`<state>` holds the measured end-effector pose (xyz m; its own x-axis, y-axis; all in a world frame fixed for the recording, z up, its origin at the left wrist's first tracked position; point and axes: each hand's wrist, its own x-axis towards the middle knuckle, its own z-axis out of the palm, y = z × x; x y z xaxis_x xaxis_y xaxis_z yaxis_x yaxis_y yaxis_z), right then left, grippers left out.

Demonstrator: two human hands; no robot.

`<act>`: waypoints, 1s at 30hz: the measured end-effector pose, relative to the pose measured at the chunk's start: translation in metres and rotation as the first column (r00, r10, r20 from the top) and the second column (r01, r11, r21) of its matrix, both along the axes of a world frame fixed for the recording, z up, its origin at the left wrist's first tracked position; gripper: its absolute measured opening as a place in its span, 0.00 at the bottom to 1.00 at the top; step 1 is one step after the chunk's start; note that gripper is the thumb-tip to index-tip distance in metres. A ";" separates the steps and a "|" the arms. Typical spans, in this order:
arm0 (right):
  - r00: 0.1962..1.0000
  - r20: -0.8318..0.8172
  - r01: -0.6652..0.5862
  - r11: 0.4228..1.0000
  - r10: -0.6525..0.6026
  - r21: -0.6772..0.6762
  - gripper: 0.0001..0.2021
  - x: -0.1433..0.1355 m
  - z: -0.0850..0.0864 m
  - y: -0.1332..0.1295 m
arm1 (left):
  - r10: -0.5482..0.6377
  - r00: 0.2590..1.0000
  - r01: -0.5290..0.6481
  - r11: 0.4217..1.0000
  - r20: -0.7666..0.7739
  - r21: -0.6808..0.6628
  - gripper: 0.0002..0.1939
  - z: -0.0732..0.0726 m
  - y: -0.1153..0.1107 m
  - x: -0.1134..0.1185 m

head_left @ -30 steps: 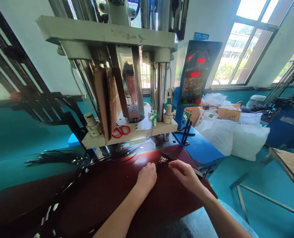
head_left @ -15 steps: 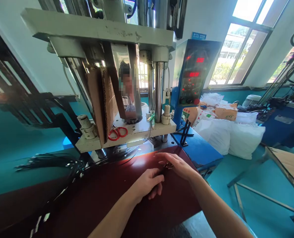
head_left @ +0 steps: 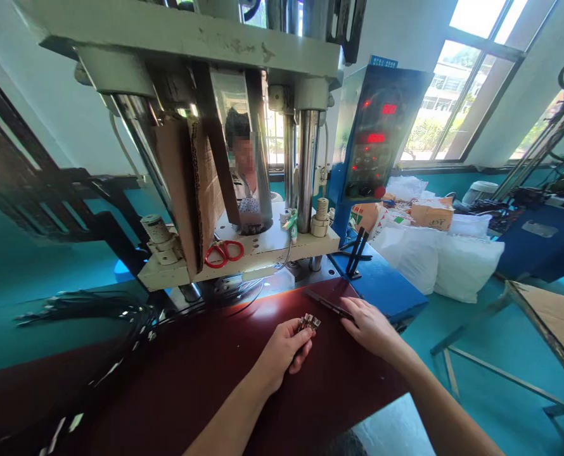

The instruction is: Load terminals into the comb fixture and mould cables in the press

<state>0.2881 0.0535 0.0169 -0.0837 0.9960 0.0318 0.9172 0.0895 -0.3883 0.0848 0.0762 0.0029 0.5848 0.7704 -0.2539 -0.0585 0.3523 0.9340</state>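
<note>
My left hand is closed around a small cluster of shiny metal pieces that pokes out past the thumb; their exact kind is too small to tell. To its right, my right hand has its thumb and fingers at the near end of a thin, dark, straight tool, low over the dark red tabletop. The tool's far tip points left, toward the press. Its kind cannot be made out.
A press with a cream lower plate stands behind the table, red-handled scissors on it. Black cables lie at left. A blue control box and white sacks are at right. A person shows behind the press.
My right hand has moved away from the left, to the right, and is now at the dark tool. My left hand has turned, exposing the metal pieces. The view has shifted slightly.
</note>
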 end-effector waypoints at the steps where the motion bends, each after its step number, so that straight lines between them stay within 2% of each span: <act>1: 0.973 0.222 0.065 0.998 -0.065 0.009 0.15 0.006 -0.004 -0.007 | 0.017 1.000 -0.017 1.000 0.006 -0.004 0.15 -0.002 0.001 -0.003; 3: 0.864 0.485 0.132 0.991 -0.132 0.035 0.13 0.014 -0.012 -0.020 | 0.025 1.000 -0.025 1.000 0.016 0.000 0.16 -0.003 0.001 -0.009; 4: 0.832 0.537 0.139 0.989 -0.139 0.040 0.13 0.015 -0.015 -0.026 | 0.020 1.000 -0.020 1.000 0.019 0.009 0.16 -0.003 0.000 -0.010; 6: 0.844 0.525 0.125 0.992 -0.111 0.010 0.11 0.015 -0.020 -0.033 | 0.009 1.000 -0.009 1.000 0.021 0.029 0.14 -0.001 -0.001 -0.012; 9: 0.949 0.306 0.110 0.990 -0.077 -0.092 0.08 0.011 -0.023 -0.033 | 0.020 1.000 -0.020 0.999 0.015 0.038 0.13 0.000 -0.002 -0.012; 11: 0.993 0.000 0.114 0.977 -0.116 -0.182 0.05 0.006 -0.026 -0.030 | 0.036 0.999 -0.037 0.999 0.016 0.030 0.14 -0.002 -0.003 -0.011; 12: 0.968 -0.199 0.103 0.964 -0.154 -0.246 0.05 0.003 -0.027 -0.029 | 0.040 0.999 -0.040 0.999 0.018 0.026 0.15 -0.003 -0.003 -0.010; 13: 0.893 -0.404 0.070 0.949 -0.197 -0.306 0.04 -0.001 -0.029 -0.028 | 0.041 0.999 -0.041 0.999 0.018 0.024 0.15 -0.004 -0.003 -0.010; 14: 0.777 -0.584 0.023 0.938 -0.235 -0.347 0.03 -0.007 -0.031 -0.028 | 0.039 0.999 -0.039 0.999 0.012 0.026 0.15 -0.006 -0.004 -0.009; 16: 0.508 -0.820 -0.061 0.938 -0.265 -0.341 0.05 -0.021 -0.036 -0.028 | 0.018 1.000 -0.018 0.999 -0.018 0.042 0.15 -0.008 -0.006 -0.006; 18: 0.301 -0.923 -0.084 0.958 -0.239 -0.275 0.14 -0.038 -0.041 -0.028 | -0.019 0.998 0.023 0.997 -0.062 0.068 0.14 -0.009 -0.009 -0.002; 20: 0.182 -0.956 -0.056 0.969 -0.229 -0.242 0.19 -0.053 -0.045 -0.027 | -0.057 0.993 0.066 0.994 -0.102 0.087 0.13 -0.007 -0.011 0.002; 22: 0.164 -0.964 -0.009 0.977 -0.208 -0.212 0.19 -0.063 -0.048 -0.027 | -0.059 0.989 0.072 0.994 -0.138 0.087 0.11 -0.003 -0.013 0.005; 26: 0.213 -0.963 0.019 0.986 -0.166 -0.166 0.19 -0.068 -0.048 -0.027 | -0.037 0.986 0.054 0.994 -0.163 0.099 0.09 0.006 -0.014 0.009; 30: 0.260 -0.953 0.047 0.987 -0.158 -0.151 0.18 -0.066 -0.048 -0.029 | -0.027 0.989 0.043 0.993 -0.145 0.108 0.08 0.001 -0.013 0.010</act>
